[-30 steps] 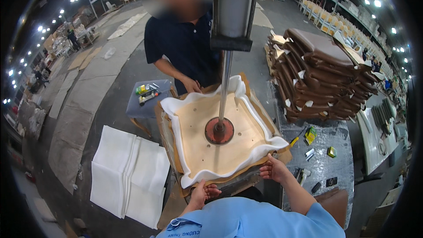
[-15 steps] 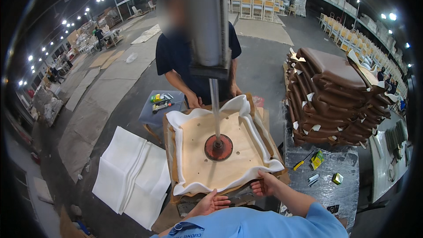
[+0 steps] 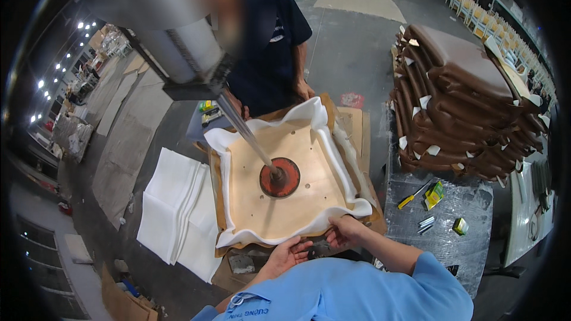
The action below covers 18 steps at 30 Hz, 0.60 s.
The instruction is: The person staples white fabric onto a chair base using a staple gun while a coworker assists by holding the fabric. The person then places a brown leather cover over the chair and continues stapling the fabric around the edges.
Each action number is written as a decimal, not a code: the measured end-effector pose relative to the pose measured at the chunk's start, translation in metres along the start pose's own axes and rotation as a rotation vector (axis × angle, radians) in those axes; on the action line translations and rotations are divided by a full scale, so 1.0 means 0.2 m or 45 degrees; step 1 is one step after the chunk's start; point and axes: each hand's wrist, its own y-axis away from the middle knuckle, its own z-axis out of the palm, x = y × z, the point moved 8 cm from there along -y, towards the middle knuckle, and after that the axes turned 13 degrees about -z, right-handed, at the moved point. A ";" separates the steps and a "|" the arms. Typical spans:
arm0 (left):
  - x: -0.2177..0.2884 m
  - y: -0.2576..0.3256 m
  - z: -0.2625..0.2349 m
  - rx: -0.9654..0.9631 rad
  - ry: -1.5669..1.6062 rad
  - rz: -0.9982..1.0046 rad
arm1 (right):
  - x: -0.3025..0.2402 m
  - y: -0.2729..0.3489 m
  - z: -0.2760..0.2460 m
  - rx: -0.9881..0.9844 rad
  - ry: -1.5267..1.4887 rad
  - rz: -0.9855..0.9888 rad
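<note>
A square wooden board point(image 3: 309, 199) with small holes lies in white padding point(image 3: 350, 209) and a brown cover whose edges stand up around it. A round red press plate point(image 3: 279, 185) on a metal rod bears on its middle. My left hand point(image 3: 289, 257), palm up with fingers loosely curved and apart, is at the near edge, thumb beside the cover. My right hand point(image 3: 344, 233) is at the near right part, its thumb against the padding edge and its fingers loosely bent below. Neither hand shows anything held.
Across the board stands a person in a dark shirt point(image 3: 259, 65), hands near its far edge. White padding sheets point(image 3: 175, 208) lie at left. At right a brown upholstered stack point(image 3: 458, 101) rises behind a yellow screwdriver point(image 3: 410, 199) and small boxes on a wrapped table point(image 3: 398, 244).
The view has turned, so the press cylinder now leans from the upper left. My hands have come closer together, the left one's fingers more curled. The other person's arm has shifted at the far corner.
</note>
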 end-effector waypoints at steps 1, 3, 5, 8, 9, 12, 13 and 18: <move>0.00 0.00 0.01 0.018 -0.013 0.014 | -0.01 0.00 0.01 -0.056 -0.022 -0.036; -0.01 0.00 0.00 0.099 -0.010 -0.018 | -0.01 0.00 0.00 -0.035 0.016 -0.017; 0.01 -0.01 0.01 0.111 -0.044 -0.012 | -0.02 0.01 0.00 -0.068 0.005 -0.055; 0.02 -0.03 0.01 0.168 -0.020 -0.062 | -0.04 0.02 0.00 -0.070 0.012 -0.093; 0.02 -0.04 0.02 0.174 -0.021 -0.070 | -0.04 0.03 0.01 -0.066 -0.001 -0.094; 0.02 -0.07 0.01 0.230 -0.121 -0.065 | -0.04 0.04 0.01 -0.034 0.000 -0.122; 0.02 -0.07 -0.02 0.317 -0.175 -0.058 | -0.04 0.04 0.01 -0.019 0.005 -0.135; 0.03 -0.11 -0.04 0.333 -0.285 0.138 | -0.03 0.05 0.00 0.061 -0.025 -0.141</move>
